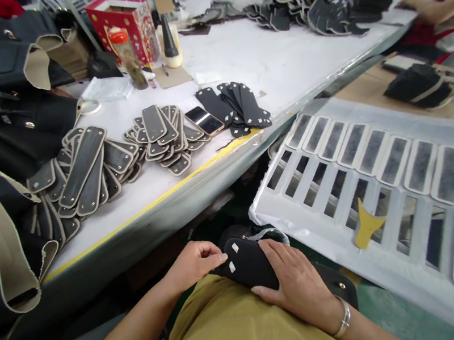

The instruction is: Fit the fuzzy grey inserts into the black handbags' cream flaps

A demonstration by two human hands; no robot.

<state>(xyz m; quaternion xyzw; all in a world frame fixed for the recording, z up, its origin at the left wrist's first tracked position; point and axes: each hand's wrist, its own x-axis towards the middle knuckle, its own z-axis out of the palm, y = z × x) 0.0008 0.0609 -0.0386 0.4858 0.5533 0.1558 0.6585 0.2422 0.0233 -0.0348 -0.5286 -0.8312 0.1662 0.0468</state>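
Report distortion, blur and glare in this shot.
Head view: wide-angle stretch enlarges the white tray toward the corner; light is even, shadows faint; the phone screen glints; far piles look soft; left hand, right hand and black piece are sharp.

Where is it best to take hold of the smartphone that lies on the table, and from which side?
The smartphone lies flat, screen up, on fanned leather pieces, so probably come from above and pinch its two long edges near the middle; the faces offer no grip.
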